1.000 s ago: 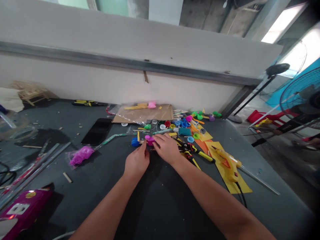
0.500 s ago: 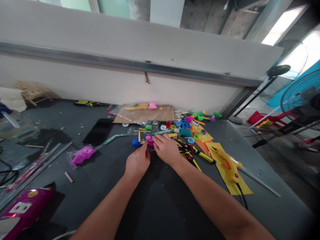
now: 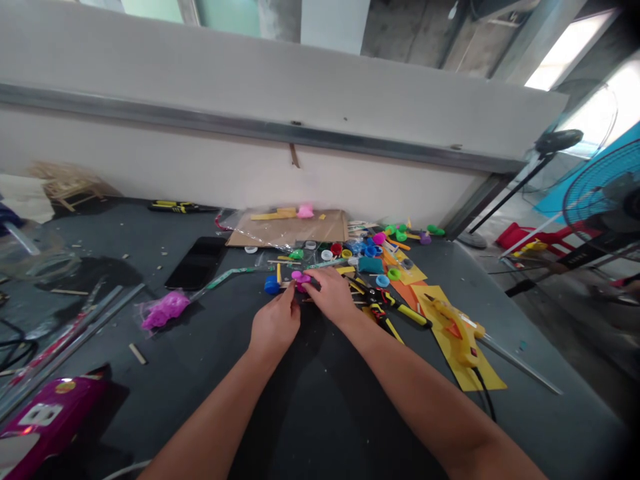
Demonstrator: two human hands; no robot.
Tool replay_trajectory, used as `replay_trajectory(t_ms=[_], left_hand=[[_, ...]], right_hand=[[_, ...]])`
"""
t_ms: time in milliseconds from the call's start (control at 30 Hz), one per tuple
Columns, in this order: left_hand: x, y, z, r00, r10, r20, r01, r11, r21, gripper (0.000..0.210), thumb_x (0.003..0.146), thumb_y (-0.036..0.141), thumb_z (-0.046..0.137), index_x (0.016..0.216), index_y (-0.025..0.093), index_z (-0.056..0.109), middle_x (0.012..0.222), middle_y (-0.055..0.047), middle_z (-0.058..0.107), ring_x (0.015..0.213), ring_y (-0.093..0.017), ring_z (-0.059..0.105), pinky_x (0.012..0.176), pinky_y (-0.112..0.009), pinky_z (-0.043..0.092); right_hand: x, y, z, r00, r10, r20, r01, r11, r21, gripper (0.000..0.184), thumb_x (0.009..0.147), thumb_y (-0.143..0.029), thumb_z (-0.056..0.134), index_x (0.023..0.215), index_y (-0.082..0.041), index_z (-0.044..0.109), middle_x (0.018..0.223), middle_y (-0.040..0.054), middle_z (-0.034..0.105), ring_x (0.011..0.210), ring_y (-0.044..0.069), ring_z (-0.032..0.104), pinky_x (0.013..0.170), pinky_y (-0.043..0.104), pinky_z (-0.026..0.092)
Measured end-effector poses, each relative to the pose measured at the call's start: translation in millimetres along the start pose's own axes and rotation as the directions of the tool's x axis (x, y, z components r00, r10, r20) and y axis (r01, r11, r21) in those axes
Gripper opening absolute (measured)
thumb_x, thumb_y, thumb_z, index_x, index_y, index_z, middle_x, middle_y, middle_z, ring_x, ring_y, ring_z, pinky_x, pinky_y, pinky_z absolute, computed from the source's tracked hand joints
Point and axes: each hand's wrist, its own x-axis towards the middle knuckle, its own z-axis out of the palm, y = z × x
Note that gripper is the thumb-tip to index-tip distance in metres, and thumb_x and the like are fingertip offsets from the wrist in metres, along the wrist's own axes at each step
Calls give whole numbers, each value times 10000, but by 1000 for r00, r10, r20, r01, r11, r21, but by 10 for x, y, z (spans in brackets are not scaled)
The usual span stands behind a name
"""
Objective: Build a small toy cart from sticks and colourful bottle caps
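A small pink clay figure stands between my fingertips at the middle of the table, a rounded lump on top of a darker pink one. My left hand pinches at its lower left side with thumb and forefinger together. From the right, my right hand curls its fingers and thumb against the figure and hides part of it. Just left of it are a blue cap-like piece and an upright yellow strip. Thin sticks show partly under my hands.
Pliers lie right of my right hand, with a yellow hot glue gun on yellow paper beyond. Coloured caps and clay are scattered behind. Left are a phone, bagged purple clay and a magenta device.
My right hand's fingers have shifted slightly on the pink clay figure, and its thumb shows more openly against it. The left hand stays almost in place.
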Motion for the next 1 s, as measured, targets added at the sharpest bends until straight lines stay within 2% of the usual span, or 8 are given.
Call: replay_trajectory(t_ms=[300,433,633,867,1000], left_hand=[[0,3,2,1000,12,-20,-12,1000,15,431,863,215,360,1281,208,462,999,-60,681,814,-201,649,674,-277,463],[3,7,0,1000,7,-22,-6,1000,20,436,859,216,358,1282,206,465,1008,-60,680,812,-206,649,668,-281,464],[-5,20,-20,1000,-1,-2,2,1000,26,439,865,222,355,1293,214,453,996,-58,680,810,-193,646,678,-261,461],[-5,40,-42,999,-31,13,31,999,19,438,865,219,364,1294,219,457,1008,-68,677,812,-190,646,703,-266,466],[-4,27,-25,1000,-12,-15,13,1000,22,437,869,227,358,1293,215,460,1010,-70,677,797,-195,647,680,-270,467]], right_hand=[[37,-13,10,1000,31,5,-31,998,63,189,836,-335,564,966,-228,650,938,40,653,945,195,549,861,302,400],[45,-12,9,999,49,15,-50,995,88,221,817,-337,584,1002,-231,644,944,46,634,946,191,545,863,303,399],[84,14,40,994,101,41,-106,985,139,214,798,-351,610,966,-233,667,891,34,621,877,169,563,797,277,422],[94,22,51,996,88,29,-91,986,140,205,800,-353,608,943,-219,669,865,33,624,865,166,566,786,271,426],[78,33,53,996,88,28,-92,983,156,255,769,-322,645,1008,-230,647,918,33,626,900,172,561,809,283,423]])
